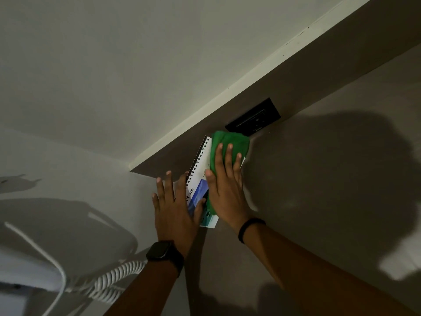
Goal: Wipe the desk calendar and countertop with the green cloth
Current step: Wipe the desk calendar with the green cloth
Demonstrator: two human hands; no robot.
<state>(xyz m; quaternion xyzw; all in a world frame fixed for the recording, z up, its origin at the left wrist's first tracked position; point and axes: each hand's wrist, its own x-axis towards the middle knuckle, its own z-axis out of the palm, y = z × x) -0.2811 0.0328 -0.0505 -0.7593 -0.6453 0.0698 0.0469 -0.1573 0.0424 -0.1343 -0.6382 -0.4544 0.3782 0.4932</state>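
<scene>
I am pressing my flat right hand (225,190) on the green cloth (227,147) over the desk calendar (200,169), which is leaning by the backsplash on the countertop (330,179). My left hand (175,208), fingers spread, is steadying its left edge. Open counter is lying to the right.

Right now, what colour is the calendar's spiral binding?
Black, along the desk calendar top edge; head view shows it.
</scene>
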